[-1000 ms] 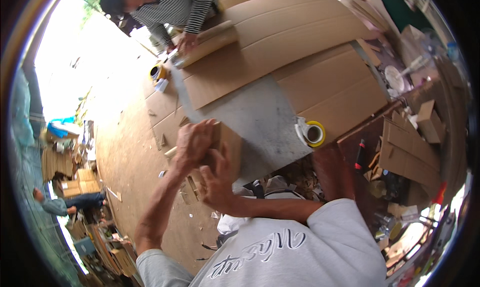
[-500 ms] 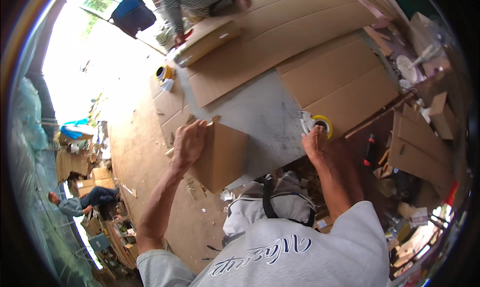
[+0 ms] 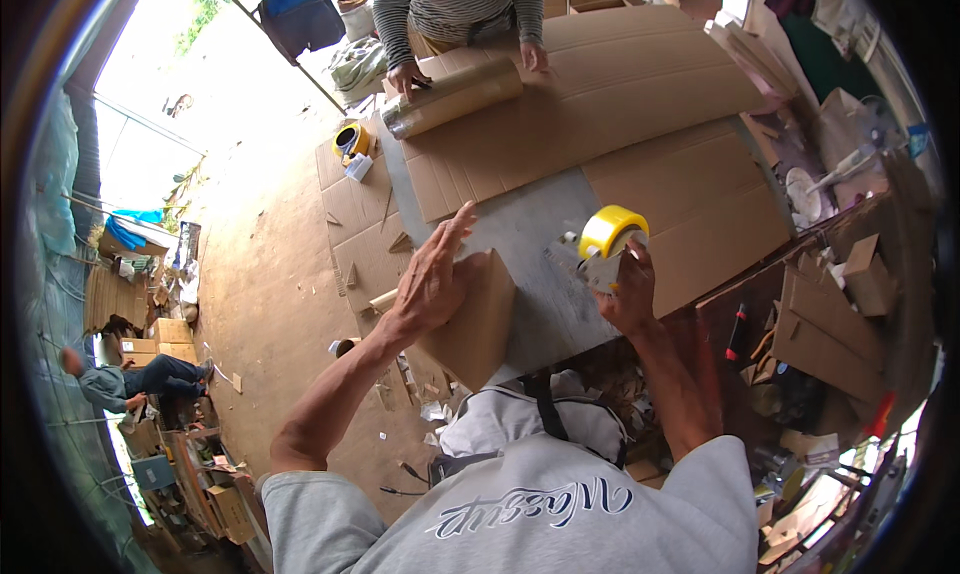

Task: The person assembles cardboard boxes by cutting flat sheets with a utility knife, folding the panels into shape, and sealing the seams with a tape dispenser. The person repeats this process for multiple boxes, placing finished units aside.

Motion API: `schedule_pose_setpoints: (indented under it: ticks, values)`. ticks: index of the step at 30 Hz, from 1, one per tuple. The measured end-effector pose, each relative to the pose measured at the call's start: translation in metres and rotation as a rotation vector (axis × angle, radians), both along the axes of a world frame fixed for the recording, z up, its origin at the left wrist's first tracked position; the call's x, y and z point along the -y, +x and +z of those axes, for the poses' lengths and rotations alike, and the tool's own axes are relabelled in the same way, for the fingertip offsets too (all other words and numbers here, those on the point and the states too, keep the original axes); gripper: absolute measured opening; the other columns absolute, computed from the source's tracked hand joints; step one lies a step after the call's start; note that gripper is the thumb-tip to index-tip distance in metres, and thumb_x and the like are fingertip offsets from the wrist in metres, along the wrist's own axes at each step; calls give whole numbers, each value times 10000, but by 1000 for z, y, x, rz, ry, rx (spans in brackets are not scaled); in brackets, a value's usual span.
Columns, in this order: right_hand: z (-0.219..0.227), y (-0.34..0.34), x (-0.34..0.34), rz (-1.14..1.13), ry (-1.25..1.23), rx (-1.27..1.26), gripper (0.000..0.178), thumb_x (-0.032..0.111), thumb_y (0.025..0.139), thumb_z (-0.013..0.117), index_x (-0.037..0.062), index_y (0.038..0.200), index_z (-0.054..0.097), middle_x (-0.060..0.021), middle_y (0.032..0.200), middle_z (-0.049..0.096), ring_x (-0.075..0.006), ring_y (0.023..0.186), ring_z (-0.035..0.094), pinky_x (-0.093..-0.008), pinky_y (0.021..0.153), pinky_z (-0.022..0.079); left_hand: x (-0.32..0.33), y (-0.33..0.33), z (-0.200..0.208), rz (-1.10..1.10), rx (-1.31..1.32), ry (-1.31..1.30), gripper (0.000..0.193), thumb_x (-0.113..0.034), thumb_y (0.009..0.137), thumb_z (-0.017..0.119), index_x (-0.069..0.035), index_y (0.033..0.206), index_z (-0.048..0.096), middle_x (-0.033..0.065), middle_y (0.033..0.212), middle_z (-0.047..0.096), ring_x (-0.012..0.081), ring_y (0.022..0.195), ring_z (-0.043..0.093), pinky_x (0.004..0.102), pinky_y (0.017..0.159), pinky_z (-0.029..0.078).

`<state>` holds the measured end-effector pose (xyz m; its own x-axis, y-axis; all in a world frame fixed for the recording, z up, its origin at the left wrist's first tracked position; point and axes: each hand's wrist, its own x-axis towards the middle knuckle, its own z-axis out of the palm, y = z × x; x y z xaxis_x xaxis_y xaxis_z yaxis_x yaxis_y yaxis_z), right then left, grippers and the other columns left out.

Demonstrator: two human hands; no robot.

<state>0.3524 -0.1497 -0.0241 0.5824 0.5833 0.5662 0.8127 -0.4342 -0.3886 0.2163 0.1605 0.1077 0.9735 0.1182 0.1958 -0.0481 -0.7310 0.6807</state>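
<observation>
A brown cardboard box (image 3: 485, 319) stands tilted at the near left edge of the grey table. My left hand (image 3: 432, 279) rests against the box's left side and top, its fingers stretched out. To the right of the box, my right hand (image 3: 632, 292) is wrapped around a tape dispenser (image 3: 603, 271). A roll of yellow tape (image 3: 612, 229) sits on the dispenser, raised above the grey tabletop (image 3: 545, 314). The palm side of my right hand is hidden.
Flat cardboard sheets (image 3: 690, 209) cover much of the table. Across it, a person in a striped top handles a rolled brown piece (image 3: 455, 96). Another tape roll (image 3: 350, 140) lies at the left. Cardboard scraps (image 3: 835, 319) and a red-and-black tool (image 3: 737, 334) are at the right.
My left hand has gone from a closed grip on the box's upper edge to stretched fingers. My right hand has lifted and turned the tape dispenser. The view has shifted.
</observation>
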Motion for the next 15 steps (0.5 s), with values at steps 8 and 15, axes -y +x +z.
schedule_pose_setpoints:
  ticks: [8, 15]
  values:
    - [123, -17, -75, 256, -158, 195, 441, 84, 668, 733, -83, 1067, 652, -215, 989, 705, -375, 1005, 711, -498, 1186, 426, -22, -8, 9, -286, 412, -122, 652, 7, 841, 754, -107, 1465, 604, 169, 1495, 556, 416, 1367, 551, 509, 1131, 480]
    - [165, -44, -105, 299, -267, 22, 381, 171, 737, 807, -61, 985, 633, -264, 918, 690, -437, 912, 689, -493, 1011, 521, -36, -15, 10, -196, 472, -381, 230, 50, 911, 674, -32, 1105, 768, 138, 1065, 729, 293, 1029, 703, 403, 942, 566]
